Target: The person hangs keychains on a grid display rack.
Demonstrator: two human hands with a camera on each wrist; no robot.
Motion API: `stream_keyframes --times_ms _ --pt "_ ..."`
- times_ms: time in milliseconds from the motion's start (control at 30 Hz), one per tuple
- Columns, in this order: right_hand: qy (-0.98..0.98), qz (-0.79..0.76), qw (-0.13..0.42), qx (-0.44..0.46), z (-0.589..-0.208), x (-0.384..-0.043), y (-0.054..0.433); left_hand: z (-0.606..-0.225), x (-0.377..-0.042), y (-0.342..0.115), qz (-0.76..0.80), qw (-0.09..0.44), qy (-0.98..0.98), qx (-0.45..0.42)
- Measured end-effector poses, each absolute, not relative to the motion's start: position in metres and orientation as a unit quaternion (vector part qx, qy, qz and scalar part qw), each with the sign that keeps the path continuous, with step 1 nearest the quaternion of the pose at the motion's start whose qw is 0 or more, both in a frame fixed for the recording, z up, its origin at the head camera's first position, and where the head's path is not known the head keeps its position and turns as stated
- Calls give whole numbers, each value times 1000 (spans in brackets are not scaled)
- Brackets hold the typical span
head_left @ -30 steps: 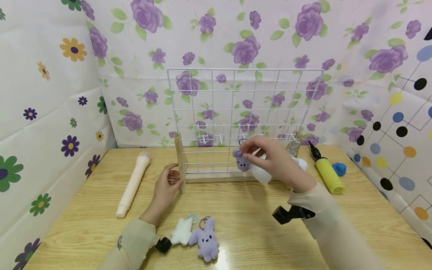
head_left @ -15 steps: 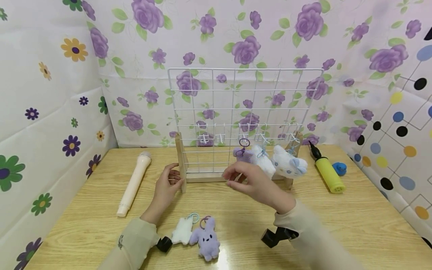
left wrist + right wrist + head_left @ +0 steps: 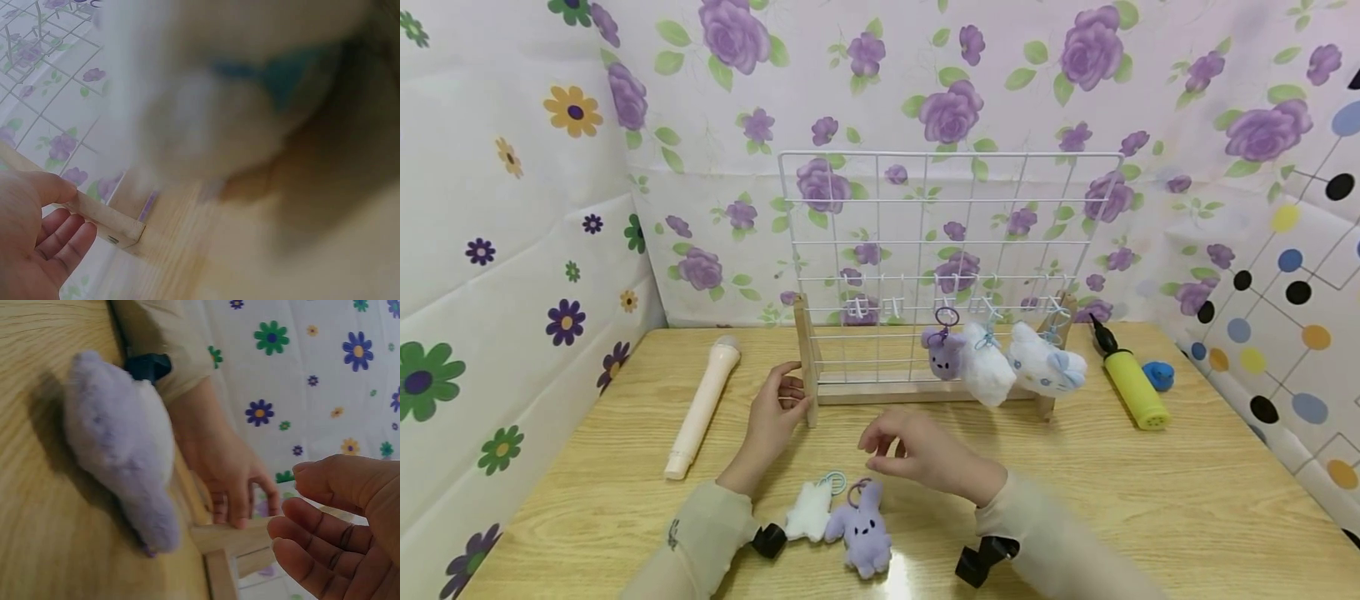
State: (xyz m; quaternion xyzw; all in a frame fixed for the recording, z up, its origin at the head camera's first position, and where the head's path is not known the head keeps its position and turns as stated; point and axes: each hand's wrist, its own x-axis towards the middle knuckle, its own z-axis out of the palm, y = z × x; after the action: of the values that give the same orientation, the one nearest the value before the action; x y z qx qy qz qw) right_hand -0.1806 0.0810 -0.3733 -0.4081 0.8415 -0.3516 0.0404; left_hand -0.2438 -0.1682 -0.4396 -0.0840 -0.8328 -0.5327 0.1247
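My left hand (image 3: 777, 406) holds the left wooden post (image 3: 807, 358) of a white wire grid rack (image 3: 917, 242); in the left wrist view its thumb lies along the wood. My right hand (image 3: 925, 450), fingers loosely bent and holding nothing, hovers above the table near two plush keychains. These are a purple rabbit (image 3: 865, 535) with a purple ring and a white plush (image 3: 809, 510) with a light blue ring. From hooks on the rack hang a small purple plush (image 3: 943, 354), a fluffy white plush (image 3: 987, 367) and a white plush with blue ears (image 3: 1045, 362).
A cream microphone-shaped stick (image 3: 703, 408) lies on the wooden table (image 3: 587, 533) left of the rack. To the right are a yellow hand pump (image 3: 1135, 387) with a black nozzle and a small blue toy (image 3: 1159, 376). Unused white hooks (image 3: 891, 307) line the grid.
My right hand has let go of the small purple plush, which now hangs from a hook, and has come down and left toward the keychains on the table. My left hand stays on the post.
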Motion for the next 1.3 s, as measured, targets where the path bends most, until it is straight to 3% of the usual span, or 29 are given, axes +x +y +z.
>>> stream_keyframes --times_ms 267,1300 --pt "862 -329 93 -376 -390 -182 66 -439 -244 -168 -534 130 -831 -87" --pt "904 -169 122 -374 -406 -180 50 -439 -243 -168 -530 137 -832 -91"
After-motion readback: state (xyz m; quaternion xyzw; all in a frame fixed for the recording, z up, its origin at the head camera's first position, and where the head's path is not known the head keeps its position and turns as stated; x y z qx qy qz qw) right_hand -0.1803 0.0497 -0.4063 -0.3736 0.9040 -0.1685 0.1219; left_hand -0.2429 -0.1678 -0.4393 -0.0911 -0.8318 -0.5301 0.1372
